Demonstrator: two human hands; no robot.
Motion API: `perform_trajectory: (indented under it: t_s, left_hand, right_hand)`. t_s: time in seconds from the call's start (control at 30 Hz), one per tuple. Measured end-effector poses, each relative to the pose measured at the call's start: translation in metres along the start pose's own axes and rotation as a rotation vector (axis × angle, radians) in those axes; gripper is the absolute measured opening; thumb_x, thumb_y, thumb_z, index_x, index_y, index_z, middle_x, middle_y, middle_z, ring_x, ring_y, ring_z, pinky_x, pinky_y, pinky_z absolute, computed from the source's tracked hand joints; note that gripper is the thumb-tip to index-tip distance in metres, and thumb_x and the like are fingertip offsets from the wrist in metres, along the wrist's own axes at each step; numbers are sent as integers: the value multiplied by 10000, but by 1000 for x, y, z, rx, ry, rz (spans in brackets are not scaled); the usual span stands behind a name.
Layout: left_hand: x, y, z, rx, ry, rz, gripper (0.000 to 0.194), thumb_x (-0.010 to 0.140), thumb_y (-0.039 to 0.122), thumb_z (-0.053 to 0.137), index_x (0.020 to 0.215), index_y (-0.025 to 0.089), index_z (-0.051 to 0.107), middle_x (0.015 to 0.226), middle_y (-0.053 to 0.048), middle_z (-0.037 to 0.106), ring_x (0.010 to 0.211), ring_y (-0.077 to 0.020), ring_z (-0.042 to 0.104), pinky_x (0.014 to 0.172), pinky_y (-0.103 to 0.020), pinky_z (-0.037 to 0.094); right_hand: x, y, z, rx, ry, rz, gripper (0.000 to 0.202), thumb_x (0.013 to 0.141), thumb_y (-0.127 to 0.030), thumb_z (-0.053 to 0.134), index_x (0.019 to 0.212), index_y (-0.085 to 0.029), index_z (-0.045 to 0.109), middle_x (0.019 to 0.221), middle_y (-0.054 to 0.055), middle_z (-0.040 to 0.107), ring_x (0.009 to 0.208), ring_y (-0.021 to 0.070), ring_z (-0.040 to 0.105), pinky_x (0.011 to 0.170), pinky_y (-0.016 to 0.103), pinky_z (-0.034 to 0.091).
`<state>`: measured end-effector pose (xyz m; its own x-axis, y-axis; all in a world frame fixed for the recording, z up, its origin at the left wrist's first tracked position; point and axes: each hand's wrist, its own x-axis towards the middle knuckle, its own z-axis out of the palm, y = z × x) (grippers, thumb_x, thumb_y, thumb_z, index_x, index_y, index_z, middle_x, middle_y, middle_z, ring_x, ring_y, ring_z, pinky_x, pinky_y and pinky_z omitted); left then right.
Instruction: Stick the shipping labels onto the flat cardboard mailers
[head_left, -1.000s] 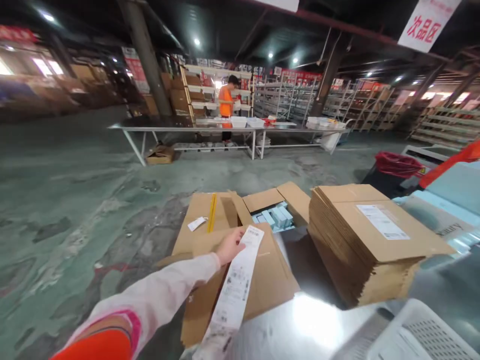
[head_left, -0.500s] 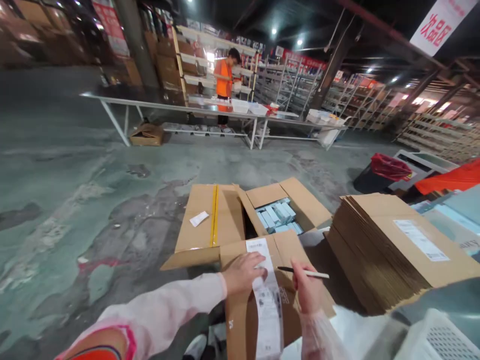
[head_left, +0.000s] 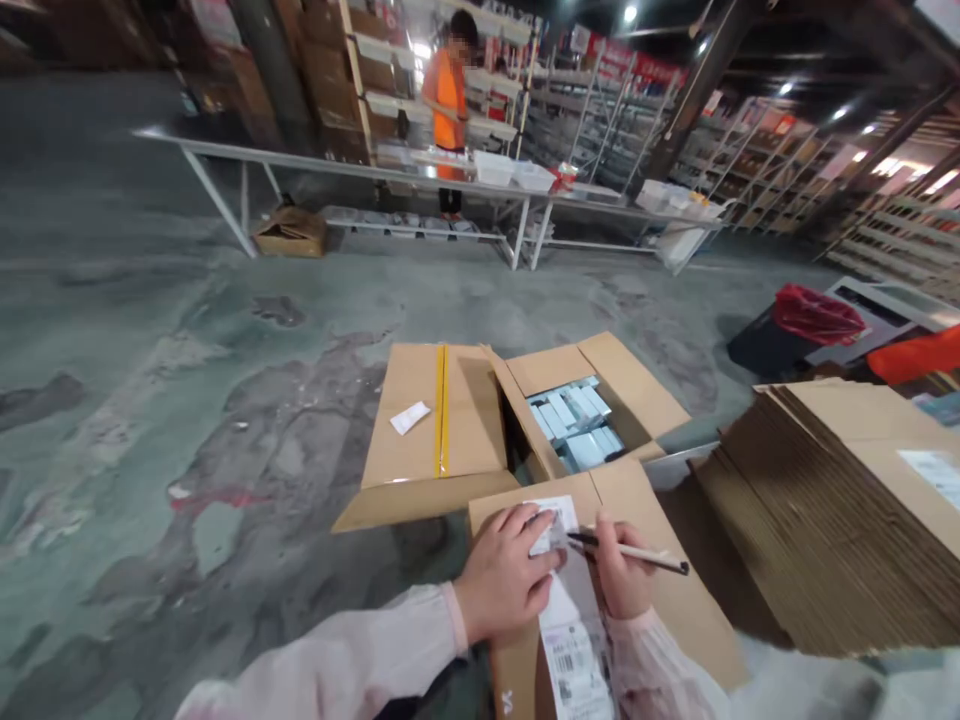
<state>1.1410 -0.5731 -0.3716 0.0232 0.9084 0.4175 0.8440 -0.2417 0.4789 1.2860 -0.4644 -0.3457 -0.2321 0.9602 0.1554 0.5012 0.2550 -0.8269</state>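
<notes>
A brown cardboard carton (head_left: 652, 510) is in front of me, and a long strip of printed white labels (head_left: 571, 640) lies over its top. My left hand (head_left: 510, 570) lies on the upper end of that strip with its fingers stretched out over the paper. Between the fingers of my right hand (head_left: 626, 575) is a slim pen (head_left: 652, 556) with a pale barrel. Its dark tip points left, close to the labels and my left fingertips. Whether the tip touches the paper I cannot tell.
Beyond the carton, an open box (head_left: 634, 400) holds several light-blue small boxes (head_left: 574, 415). Left of it is a carton with yellow tape (head_left: 442, 410). Flattened cardboard (head_left: 832, 530) is stacked at right, near a bin (head_left: 787, 330). A person in an orange vest (head_left: 450, 100) stands behind a long table (head_left: 360, 170).
My right hand has brought the pen tip nearer to my left hand and the labels. The strip's upper end has shifted under my left fingers. The view has tilted down a little.
</notes>
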Motion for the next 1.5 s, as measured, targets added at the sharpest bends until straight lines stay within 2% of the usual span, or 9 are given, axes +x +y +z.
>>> perform_trajectory:
  t_s: [0.1, 0.2, 0.27, 0.43, 0.57, 0.63, 0.7, 1.23, 1.5]
  left_hand:
    - [1, -1, -1, -6, -10, -4, 273, 808, 309, 543, 1053, 285, 663, 1316, -71, 517, 1216, -297, 397, 992, -468, 349]
    - [1, -1, 0, -7, -19, -10, 276, 814, 310, 540, 1062, 291, 660, 1324, -68, 509, 1218, -300, 393, 992, -474, 344]
    - [0, -1, 1, -7, -26, -20, 288, 819, 309, 532, 1081, 300, 654, 1336, -62, 500, 1222, -306, 388, 988, -483, 343]
    - [0, -2, 5, -2, -30, -31, 273, 828, 296, 518, 1060, 302, 663, 1348, -54, 496, 1229, -309, 384, 975, -487, 350]
    - [1, 0, 5, 13, -18, -22, 295, 815, 281, 536, 1086, 297, 651, 1337, -64, 504, 1225, -307, 385, 963, -482, 359]
    - [2, 1, 4, 17, -2, -17, 284, 806, 268, 544, 1065, 290, 659, 1326, -65, 512, 1213, -305, 396, 953, -479, 367]
    - [2, 1, 4, 15, 16, -12, 268, 802, 260, 549, 1042, 284, 667, 1316, -65, 519, 1202, -302, 406, 942, -475, 377]
    - [2, 1, 6, 15, 23, -3, 264, 794, 254, 557, 1036, 279, 661, 1321, -62, 514, 1209, -306, 407, 953, -483, 370]
    - [2, 3, 5, 28, 26, 6, 302, 792, 263, 557, 1078, 289, 648, 1314, -61, 520, 1204, -306, 406, 947, -484, 373]
  right_hand:
    - [-2, -2, 0, 11, -39, 80, 481, 774, -607, 535, 559, -188, 635, 461, 24, 584, 420, 141, 510, 457, 274, 417]
    - [-2, -2, 3, -83, -40, -79, 442, 686, -568, 654, 458, -199, 570, 431, 1, 543, 415, 123, 491, 475, 263, 407]
    - [-1, 0, 6, -122, -17, -181, 451, 752, -513, 607, 440, -197, 528, 418, -9, 512, 398, 102, 457, 465, 252, 385]
    - [-2, 8, 10, -161, -28, -261, 465, 850, -390, 512, 435, -185, 480, 403, -24, 456, 388, 82, 423, 442, 232, 346]
    - [0, 14, 8, -385, -62, -571, 354, 895, -256, 462, 621, -152, 661, 451, -22, 495, 417, 73, 424, 450, 222, 305]
    - [1, 16, 6, -473, -59, -755, 307, 899, -189, 449, 720, -157, 696, 483, -18, 524, 433, 71, 425, 458, 224, 289]
    - [2, 16, 6, -507, -9, -828, 301, 898, -153, 447, 719, -156, 690, 480, -21, 512, 426, 70, 407, 453, 230, 274]
    - [0, 17, 10, -314, 0, -621, 362, 886, -213, 498, 530, -157, 536, 437, -50, 427, 396, 58, 412, 441, 193, 332]
    - [0, 18, 9, -317, 0, -634, 340, 884, -215, 480, 561, -158, 569, 449, -45, 432, 404, 66, 392, 439, 210, 303]
